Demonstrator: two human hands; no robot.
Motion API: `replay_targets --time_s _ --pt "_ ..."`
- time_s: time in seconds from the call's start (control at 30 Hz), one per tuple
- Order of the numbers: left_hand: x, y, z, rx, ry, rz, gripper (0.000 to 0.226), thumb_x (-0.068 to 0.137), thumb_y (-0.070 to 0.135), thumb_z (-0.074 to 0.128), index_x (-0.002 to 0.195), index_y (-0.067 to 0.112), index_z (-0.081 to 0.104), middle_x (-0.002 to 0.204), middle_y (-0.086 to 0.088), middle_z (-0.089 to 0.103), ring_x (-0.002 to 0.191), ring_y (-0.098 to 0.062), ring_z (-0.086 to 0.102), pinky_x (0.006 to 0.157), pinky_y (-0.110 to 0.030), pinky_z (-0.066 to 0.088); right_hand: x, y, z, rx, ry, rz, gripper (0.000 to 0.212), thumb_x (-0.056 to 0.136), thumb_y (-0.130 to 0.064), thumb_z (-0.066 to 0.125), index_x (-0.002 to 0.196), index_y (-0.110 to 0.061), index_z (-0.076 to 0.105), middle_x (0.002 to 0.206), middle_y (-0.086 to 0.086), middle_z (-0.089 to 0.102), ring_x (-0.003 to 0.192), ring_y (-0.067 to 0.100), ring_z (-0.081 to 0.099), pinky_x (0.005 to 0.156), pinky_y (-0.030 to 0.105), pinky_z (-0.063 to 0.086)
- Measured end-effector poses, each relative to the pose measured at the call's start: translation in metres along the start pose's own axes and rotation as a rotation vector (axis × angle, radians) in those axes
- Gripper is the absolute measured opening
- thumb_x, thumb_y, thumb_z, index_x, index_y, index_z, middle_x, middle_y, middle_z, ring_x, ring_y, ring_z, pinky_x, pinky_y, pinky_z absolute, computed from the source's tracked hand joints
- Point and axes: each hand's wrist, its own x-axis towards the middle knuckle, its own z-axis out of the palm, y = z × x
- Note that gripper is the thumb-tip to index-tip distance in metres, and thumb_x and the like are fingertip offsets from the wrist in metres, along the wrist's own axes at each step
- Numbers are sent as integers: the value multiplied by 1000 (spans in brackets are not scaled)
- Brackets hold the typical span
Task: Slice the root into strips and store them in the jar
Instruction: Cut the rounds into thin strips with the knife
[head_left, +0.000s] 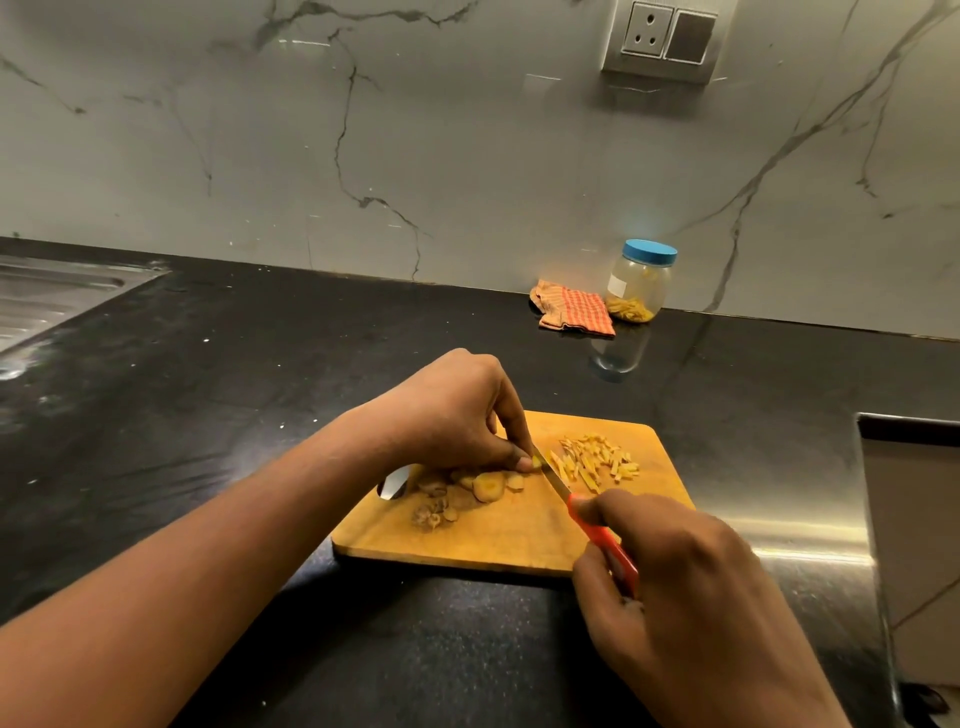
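Some strips heaped at board's 2 o'clock; slices remain. Left hand pinches root piece, right hand grasps knife; jar lidded.

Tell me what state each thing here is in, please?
Jar: upright, lid on, some strips inside.
Cloth: crumpled, beside the jar.
Knife: gripped by the right hand, blade down on the board.
Left hand: pinches the root piece at the blade.
Strips: cut, piled loose on the board.
Root chunks: not yet cut into strips.
Socket: nothing plugged in.
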Motion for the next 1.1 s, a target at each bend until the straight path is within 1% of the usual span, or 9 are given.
replay_targets --time_s 0.1,0.2,0.4,0.63,0.77,0.83,0.9,1.03,1.1 --pt "0 -1 -2 1 0 -6 17 81 32 77 95 23 79 87 17 67 84 -6 63 66 -11 50 -9 4 -12 9 71 9 27 68 -32 61 92 -29 72 69 -11 64 53 9 58 45 25 51" --pt "1 -1 -1 -7 -7 -10 18 81 33 77 95 23 79 90 15 69 86 -7 64 68 -12 51 -11 4 -17 16 124 5 26 68 -31 63 92 -28 73 66 -15 58 50 9 54 45 20 47" --pt "1 -1 0 -27 -9 -14 17 81 32 77 95 23 78 94 12 71 91 -10 64 74 -17 54 -7 -2 -13 58 95 20 27 70 -32 63 95 -27 73 68 -14 60 53 3 54 47 15 47" --pt "1 -1 0 -22 -4 -6 17 81 31 77 96 22 78 89 16 67 90 -8 63 69 -12 49 -7 -1 -7 26 80 30 29 70 -34 61 97 -29 72 73 -11 65 56 9 59 48 26 54" --pt "2 -1 0 -17 -5 -6 18 81 31 77 97 21 78 86 18 65 88 -7 63 67 -11 48 -1 -2 -4 24 40 20 31 71 -35 61 99 -27 72 76 -11 68 59 5 59 49 20 54" --pt "1 0 0 -17 -8 -6 19 81 31 77 97 21 78 86 18 65 87 -7 63 68 -11 49 3 -1 -3 34 15 10 28 74 -32 64 100 -25 72 78 -11 67 59 4 58 50 14 49" --pt "1 0 0 -12 -7 -6 18 81 31 77 96 21 78 87 16 67 87 -7 64 71 -14 52 7 -1 0 32 18 -8 26 78 -28 68 104 -25 71 81 -12 66 61 2 56 52 9 43" --pt "1 1 -1 -7 -6 -15 17 81 31 77 96 22 78 85 18 66 87 -7 64 70 -14 52 12 -5 5 41 41 -24 29 87 -34 58 115 -29 63 94 -11 65 74 5 58 68 20 53" --pt "1 1 0 -3 -4 -23 19 81 31 77 97 22 79 84 20 63 86 -6 63 66 -12 48 10 -6 6 29 24 -29 30 87 -34 57 116 -29 62 95 -10 65 76 6 59 70 22 54"
